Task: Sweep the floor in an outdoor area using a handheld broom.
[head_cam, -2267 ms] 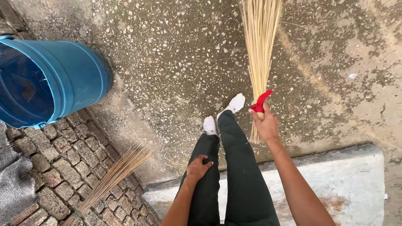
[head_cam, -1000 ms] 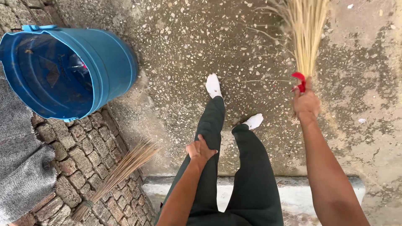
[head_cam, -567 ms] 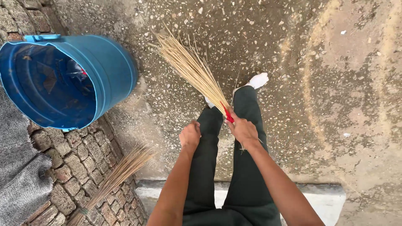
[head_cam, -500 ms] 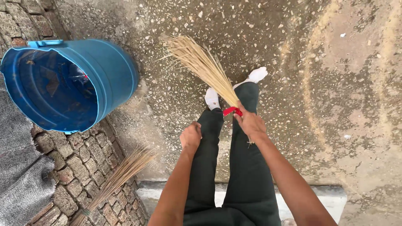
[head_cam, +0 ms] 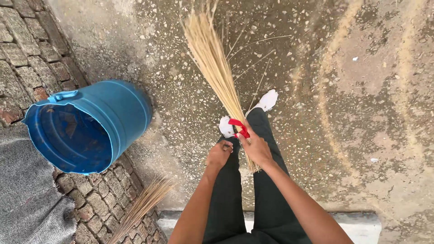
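Note:
My right hand (head_cam: 256,147) grips a straw hand broom (head_cam: 214,68) just below its red binding (head_cam: 238,127); the bristles fan up and to the left over the speckled concrete floor (head_cam: 361,90). My left hand (head_cam: 219,155) is curled beside it, resting on my left thigh in dark trousers, fingers closed with nothing in them. My white-socked feet (head_cam: 266,100) stand on the concrete ahead of the hands.
A blue plastic bucket (head_cam: 90,126) stands at the left where the concrete meets the cobbled paving (head_cam: 27,68). A second straw broom (head_cam: 144,205) lies on the cobbles below it. Grey cloth (head_cam: 27,203) covers the lower left. A pale step (head_cam: 361,223) runs along the bottom.
The broom has swung from the far right across to the left in front of my legs. My left hand slid down the thigh and came close to the right hand.

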